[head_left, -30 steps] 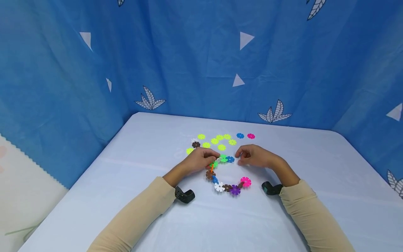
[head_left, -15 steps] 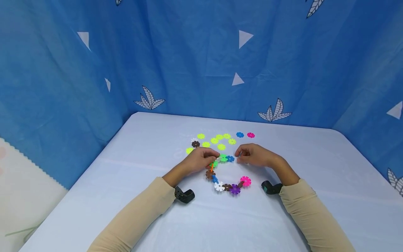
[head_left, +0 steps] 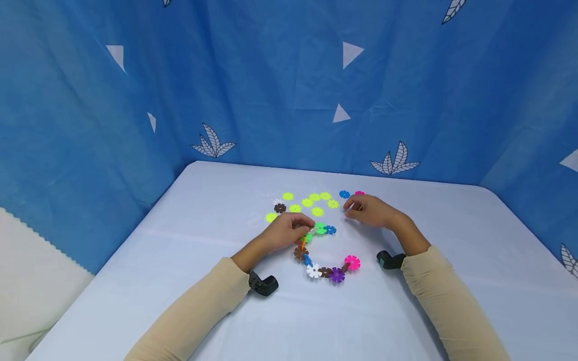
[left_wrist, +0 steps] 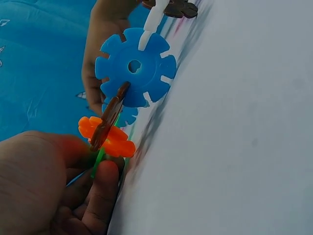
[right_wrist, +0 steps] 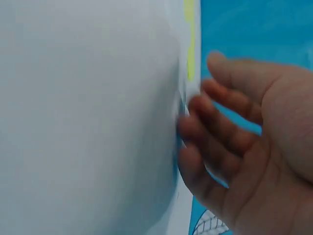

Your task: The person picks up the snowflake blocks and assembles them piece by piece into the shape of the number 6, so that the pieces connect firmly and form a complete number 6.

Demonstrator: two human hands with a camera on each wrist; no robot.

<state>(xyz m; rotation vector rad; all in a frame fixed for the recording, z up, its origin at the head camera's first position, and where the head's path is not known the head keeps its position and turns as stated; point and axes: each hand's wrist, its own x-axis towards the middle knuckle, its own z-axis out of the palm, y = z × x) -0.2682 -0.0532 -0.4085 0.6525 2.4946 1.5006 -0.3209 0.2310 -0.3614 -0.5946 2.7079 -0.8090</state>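
My left hand (head_left: 283,232) pinches a curved chain of interlocking plastic flower discs near its upper end. Beyond its fingers, a green disc (head_left: 320,228) and a blue disc (head_left: 330,230) form that end. Down and round to the right run a brown disc (head_left: 301,253), a white disc (head_left: 313,271), a purple disc (head_left: 336,275) and a pink disc (head_left: 352,262) at the other end. Up close in the left wrist view, an orange disc (left_wrist: 122,147) sits by the thumb. My right hand (head_left: 373,211) holds nothing; its loosely bent fingers hover above the table, apart from the chain.
Several loose yellow discs (head_left: 317,211) lie behind the chain, with a dark brown disc (head_left: 280,208) and a white one at their left. A loose blue disc (head_left: 344,194) is at the back; a loose pink disc (head_left: 359,193) is partly behind my right hand. A blue curtain (head_left: 280,90) hangs behind the table.
My right hand has moved away from the chain's blue end, up toward the loose blue and pink discs at the back. My left hand keeps its pinch on the chain, nearly still.
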